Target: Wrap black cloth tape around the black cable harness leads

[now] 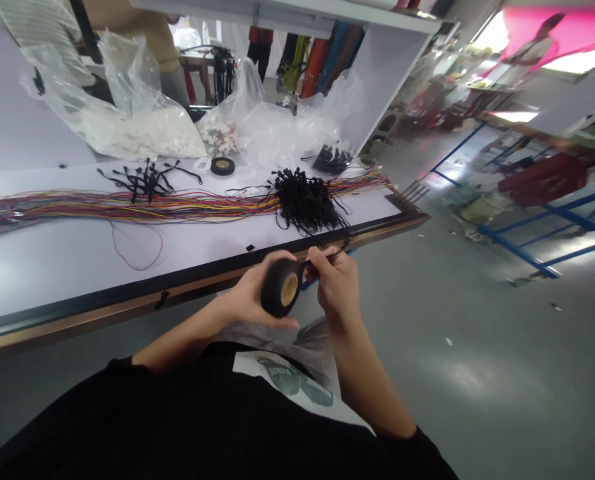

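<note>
My left hand point(250, 297) is wrapped round a roll of black tape point(272, 288), whose pale core faces me. Just to its right, my right hand point(338, 280) is closed in a pinch on a thin black wire piece point(341, 248), partly hidden by the fingers. A short stretch of tape seems to run from the roll to the right fingers. Both hands are in front of the table's near edge. Beyond them a heap of short black wire pieces point(307, 203) lies across a long bundle of coloured wires point(202, 208).
A smaller cluster of black pieces point(147, 180) and a second tape roll point(222, 166) lie on the table point(77, 257). Clear plastic bags point(142, 123) with small white parts stand behind. Blue-framed racks point(527, 227) and a person point(532, 53) are at right.
</note>
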The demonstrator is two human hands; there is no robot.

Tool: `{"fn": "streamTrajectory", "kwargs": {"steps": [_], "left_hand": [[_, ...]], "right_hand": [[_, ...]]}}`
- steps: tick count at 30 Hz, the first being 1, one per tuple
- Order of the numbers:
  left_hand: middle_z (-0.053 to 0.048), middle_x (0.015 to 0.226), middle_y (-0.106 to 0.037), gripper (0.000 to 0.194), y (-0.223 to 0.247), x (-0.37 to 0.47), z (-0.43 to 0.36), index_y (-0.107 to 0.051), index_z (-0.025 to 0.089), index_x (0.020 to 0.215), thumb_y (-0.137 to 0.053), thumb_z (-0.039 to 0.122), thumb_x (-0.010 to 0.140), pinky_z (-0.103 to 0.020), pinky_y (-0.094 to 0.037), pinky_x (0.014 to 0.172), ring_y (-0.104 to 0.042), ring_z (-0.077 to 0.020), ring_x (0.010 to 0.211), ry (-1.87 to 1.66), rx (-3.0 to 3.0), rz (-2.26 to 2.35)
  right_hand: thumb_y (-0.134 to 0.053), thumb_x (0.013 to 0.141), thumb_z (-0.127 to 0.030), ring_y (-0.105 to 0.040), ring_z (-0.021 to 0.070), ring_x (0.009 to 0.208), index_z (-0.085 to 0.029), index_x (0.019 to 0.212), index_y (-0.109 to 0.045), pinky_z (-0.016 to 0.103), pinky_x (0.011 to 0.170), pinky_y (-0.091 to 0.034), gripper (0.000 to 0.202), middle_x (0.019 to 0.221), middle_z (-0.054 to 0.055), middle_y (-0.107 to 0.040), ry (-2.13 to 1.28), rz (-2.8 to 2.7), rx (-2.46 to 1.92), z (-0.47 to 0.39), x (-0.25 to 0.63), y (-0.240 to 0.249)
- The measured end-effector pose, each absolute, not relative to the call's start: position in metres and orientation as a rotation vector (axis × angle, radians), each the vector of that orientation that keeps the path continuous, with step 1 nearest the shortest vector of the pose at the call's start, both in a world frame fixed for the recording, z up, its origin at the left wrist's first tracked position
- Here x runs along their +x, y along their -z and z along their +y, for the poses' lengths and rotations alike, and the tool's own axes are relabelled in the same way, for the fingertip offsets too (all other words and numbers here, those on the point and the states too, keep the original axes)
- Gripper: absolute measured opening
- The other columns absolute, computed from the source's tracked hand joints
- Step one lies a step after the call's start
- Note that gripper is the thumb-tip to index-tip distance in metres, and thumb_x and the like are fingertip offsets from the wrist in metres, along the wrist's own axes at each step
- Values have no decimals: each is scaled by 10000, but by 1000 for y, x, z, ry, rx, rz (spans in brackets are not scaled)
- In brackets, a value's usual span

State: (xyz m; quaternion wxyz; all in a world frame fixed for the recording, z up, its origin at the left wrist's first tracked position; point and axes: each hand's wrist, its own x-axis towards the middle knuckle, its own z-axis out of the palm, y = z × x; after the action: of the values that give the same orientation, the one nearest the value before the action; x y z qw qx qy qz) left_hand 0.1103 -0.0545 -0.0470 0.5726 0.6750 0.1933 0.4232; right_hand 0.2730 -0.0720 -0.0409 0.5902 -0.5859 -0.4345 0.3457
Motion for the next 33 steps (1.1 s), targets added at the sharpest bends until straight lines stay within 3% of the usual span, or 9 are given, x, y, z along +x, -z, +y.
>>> {"fn": "streamTrajectory", "kwargs": {"steps": [2,5,8,14,18,24,27,30,33], "left_hand": [[-87,1105,-512,818,45,104,-52,-511,206,1071,-832,469,366,-342,-441,809,-517,-220,942,-834,1829,340],[-35,910,-525,602,47,108,-47,-525,178,964,-739,536,528,-280,-438,644,-481,-135,714,-734,1915,434],[14,772,-510,258,50,123,-47,-492,174,839,-625,360,720,-229,-410,600,-458,-97,642,-943,1826,884],[30,714,-598,29,52,136,-52,-547,177,745,-562,202,748,-200,-420,625,-538,-89,647,-1049,1899,951],[17,635,-587,150,57,137,-52,-530,173,620,-500,162,766,-214,-420,625,-543,-101,625,-1081,1975,1006],[6,732,-623,104,54,139,-61,-530,174,827,-578,186,735,-254,-475,684,-596,-115,669,-1119,1462,1005],[0,719,-619,326,50,132,-52,-498,159,907,-660,348,697,-233,-473,551,-596,-118,590,-941,1021,779],[-35,716,-624,557,51,124,-37,-541,140,896,-657,605,613,-184,-356,381,-570,-118,526,-645,801,500],[-30,670,-604,633,58,123,-31,-575,133,856,-681,662,526,-169,-246,331,-486,-76,457,-564,718,405]], "right_hand": [[-662,688,-413,-485,92,438,-194,601,-506,236,487,-380,283,471,-59,-559,-702,-1137,-1471,-75,276,35],[-669,678,-379,-547,117,540,-191,602,-546,260,574,-413,237,565,-32,-616,-551,-1278,-1566,-81,276,26],[-657,683,-384,-577,137,599,-199,605,-551,275,611,-430,227,626,-15,-644,-481,-1302,-1535,-87,271,21],[-603,728,-413,-550,128,565,-213,653,-531,268,576,-426,225,594,-32,-586,-470,-1282,-1530,-89,266,26],[-610,716,-374,-571,137,570,-224,794,-530,270,563,-435,187,650,-34,-608,-589,-1374,-1549,-88,266,30],[-556,766,-365,-603,165,595,-224,738,-519,287,590,-434,149,651,-1,-642,-423,-1484,-1636,-87,267,27],[-563,762,-373,-616,175,649,-221,721,-536,293,618,-444,160,707,23,-674,-365,-1541,-1591,-89,270,26],[-589,748,-403,-635,177,689,-218,716,-551,300,647,-462,192,762,28,-699,-482,-1526,-1515,-91,273,26],[-635,709,-435,-638,173,638,-215,677,-536,302,616,-473,243,715,18,-696,-645,-1375,-1504,-90,274,30]]}}
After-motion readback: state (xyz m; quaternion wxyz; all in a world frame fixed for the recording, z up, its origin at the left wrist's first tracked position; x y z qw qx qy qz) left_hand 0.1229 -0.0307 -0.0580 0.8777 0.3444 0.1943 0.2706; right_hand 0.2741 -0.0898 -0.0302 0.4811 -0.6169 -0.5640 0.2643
